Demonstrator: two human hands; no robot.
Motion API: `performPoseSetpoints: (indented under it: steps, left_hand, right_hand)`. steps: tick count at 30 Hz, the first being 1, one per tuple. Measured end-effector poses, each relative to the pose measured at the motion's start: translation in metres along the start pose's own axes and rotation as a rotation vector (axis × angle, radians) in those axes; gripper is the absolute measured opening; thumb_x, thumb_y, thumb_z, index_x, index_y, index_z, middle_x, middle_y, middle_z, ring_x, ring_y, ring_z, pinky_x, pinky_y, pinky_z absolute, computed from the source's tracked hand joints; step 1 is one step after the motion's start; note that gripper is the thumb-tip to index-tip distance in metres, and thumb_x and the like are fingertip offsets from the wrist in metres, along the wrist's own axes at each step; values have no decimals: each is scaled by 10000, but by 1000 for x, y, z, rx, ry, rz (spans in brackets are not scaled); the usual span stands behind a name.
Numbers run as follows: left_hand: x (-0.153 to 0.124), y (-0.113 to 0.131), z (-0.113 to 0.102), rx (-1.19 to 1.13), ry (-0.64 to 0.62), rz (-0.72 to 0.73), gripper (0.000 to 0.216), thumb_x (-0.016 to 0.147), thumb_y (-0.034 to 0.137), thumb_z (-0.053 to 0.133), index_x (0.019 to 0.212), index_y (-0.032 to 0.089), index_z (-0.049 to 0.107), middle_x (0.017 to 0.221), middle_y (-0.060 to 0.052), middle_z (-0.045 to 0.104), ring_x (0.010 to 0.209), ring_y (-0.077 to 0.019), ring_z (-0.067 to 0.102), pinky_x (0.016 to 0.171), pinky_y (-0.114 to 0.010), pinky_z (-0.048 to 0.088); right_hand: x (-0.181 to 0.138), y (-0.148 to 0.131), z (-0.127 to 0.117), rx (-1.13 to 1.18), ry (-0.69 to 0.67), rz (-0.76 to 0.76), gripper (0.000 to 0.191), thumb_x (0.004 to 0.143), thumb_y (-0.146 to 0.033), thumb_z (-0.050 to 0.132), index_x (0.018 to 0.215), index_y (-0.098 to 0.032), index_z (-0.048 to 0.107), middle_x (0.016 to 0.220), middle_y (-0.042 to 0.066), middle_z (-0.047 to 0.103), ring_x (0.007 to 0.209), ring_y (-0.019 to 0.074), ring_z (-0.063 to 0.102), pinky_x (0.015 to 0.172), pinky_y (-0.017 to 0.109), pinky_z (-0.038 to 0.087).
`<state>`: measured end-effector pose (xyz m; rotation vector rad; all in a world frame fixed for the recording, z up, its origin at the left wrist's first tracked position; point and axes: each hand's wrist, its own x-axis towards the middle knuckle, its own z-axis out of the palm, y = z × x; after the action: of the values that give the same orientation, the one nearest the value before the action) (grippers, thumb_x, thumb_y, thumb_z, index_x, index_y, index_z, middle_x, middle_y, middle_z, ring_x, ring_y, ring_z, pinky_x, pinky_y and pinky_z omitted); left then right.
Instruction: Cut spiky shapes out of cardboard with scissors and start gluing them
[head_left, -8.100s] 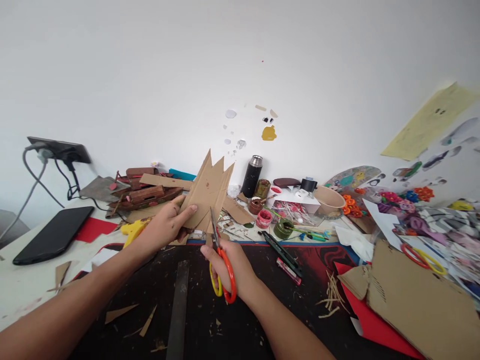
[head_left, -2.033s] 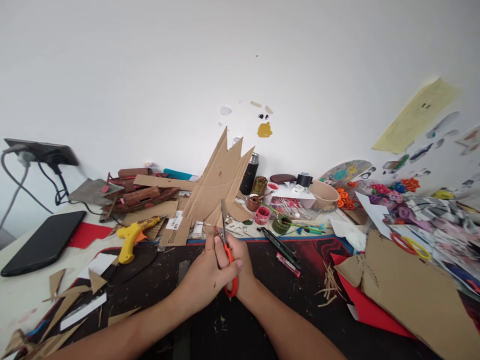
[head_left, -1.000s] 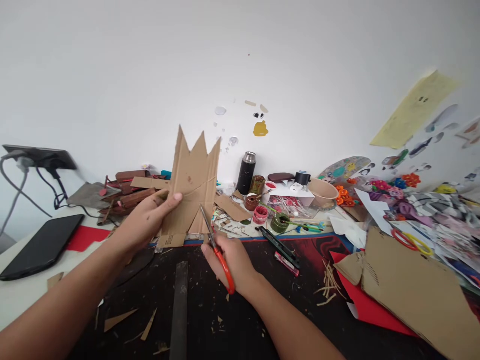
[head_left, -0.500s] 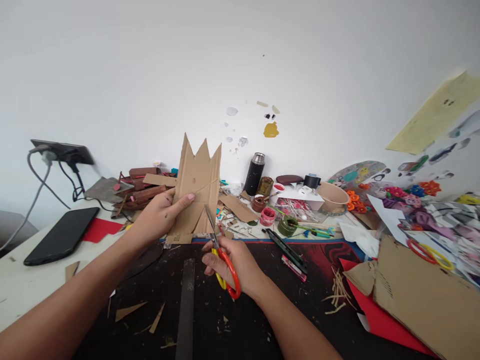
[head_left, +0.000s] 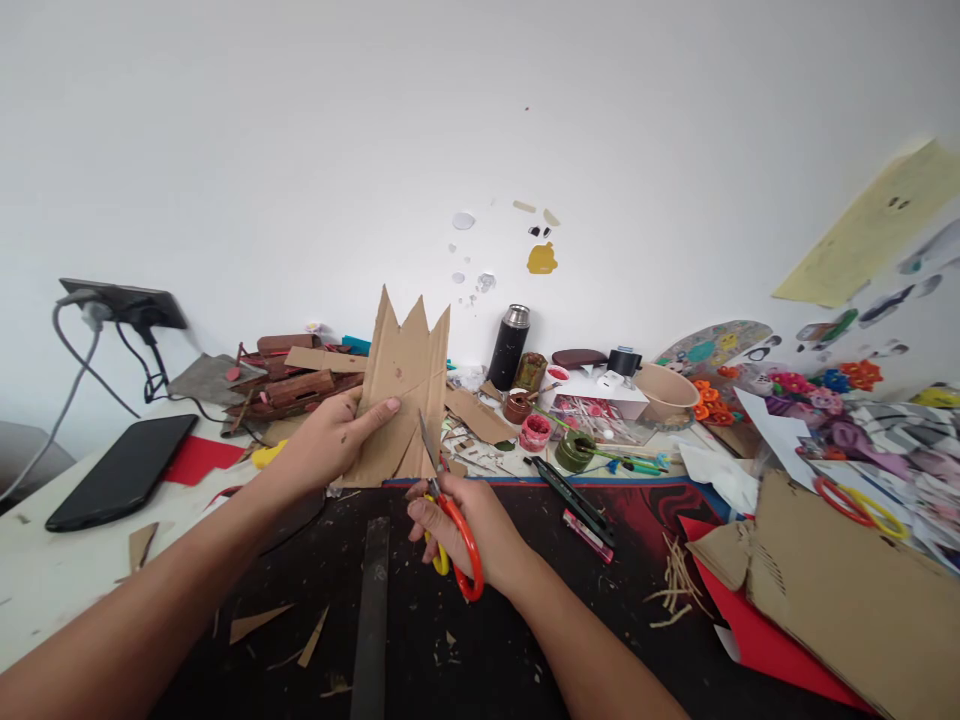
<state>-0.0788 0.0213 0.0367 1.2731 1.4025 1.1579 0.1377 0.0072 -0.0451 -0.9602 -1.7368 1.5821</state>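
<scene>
My left hand [head_left: 339,432] grips a piece of brown cardboard [head_left: 409,365] by its left edge, thumb across the front. Three pointed tips run along the top of the cardboard, and slanting cut lines show in its lower part. In my right hand [head_left: 469,520] is a pair of scissors [head_left: 466,548] with one red and one yellow handle loop. Their blades point up and lie at the lower right part of the cardboard. Beneath my hands a dark metal ruler [head_left: 371,620] rests on the black mat [head_left: 300,680].
Cardboard scraps [head_left: 259,622] lie on the mat. To the right are a green cutter [head_left: 574,500], a large cardboard sheet [head_left: 847,590] and a second pair of scissors [head_left: 862,507]. Paint jars [head_left: 535,432] and a black flask [head_left: 510,348] stand behind. A black phone [head_left: 124,470] lies left.
My left hand has moved the cardboard slightly right and down. The scissors stay in my right hand, almost in place, with their blades still at the cardboard's lower part.
</scene>
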Motion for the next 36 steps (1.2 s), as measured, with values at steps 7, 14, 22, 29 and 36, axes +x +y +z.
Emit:
performPoseSetpoints:
  steps: [7, 14, 22, 29, 36]
  left_hand:
    - [-1, 4, 5, 17, -7, -4, 653, 728, 766, 836, 1039, 199, 747, 947, -108, 846, 805, -335, 815, 720, -430, 697]
    - [-1, -3, 5, -42, -35, -2, 695, 764, 722, 842, 1207, 195, 753, 1046, -130, 852, 839, -337, 822, 716, -418, 696]
    - [-1, -2, 5, 6, -8, -14, 538, 801, 686, 834, 1006, 198, 739, 908, -90, 842, 734, -286, 797, 665, -368, 678]
    - [0, -2, 7, -53, -36, -38, 564, 803, 658, 849, 1095, 185, 753, 952, -109, 849, 769, -300, 811, 679, -384, 684]
    - [-5, -8, 11, -132, 27, 22, 687, 925, 724, 680, 1356, 193, 728, 1185, -139, 832, 1029, -350, 802, 864, -443, 676]
  right_hand:
    - [-2, 1, -1, -57, 9, -7, 477, 969, -660, 698, 1045, -189, 689, 657, -17, 673, 438, 138, 616, 410, 207, 467]
    - [-2, 3, 1, -130, 73, 6, 432, 988, -661, 679, 994, -230, 662, 516, -54, 588, 384, 152, 562, 393, 227, 442]
    - [-4, -4, 1, -191, 96, -14, 407, 1024, -618, 654, 880, -237, 638, 436, -72, 524, 334, 142, 512, 428, 240, 387]
    - [-5, -9, 0, -201, 67, -22, 455, 1031, -633, 637, 814, -238, 580, 451, -60, 528, 362, 143, 524, 443, 234, 378]
    - [-3, -8, -4, -175, 121, -13, 471, 1013, -650, 652, 817, -236, 543, 470, -66, 532, 372, 137, 536, 430, 217, 406]
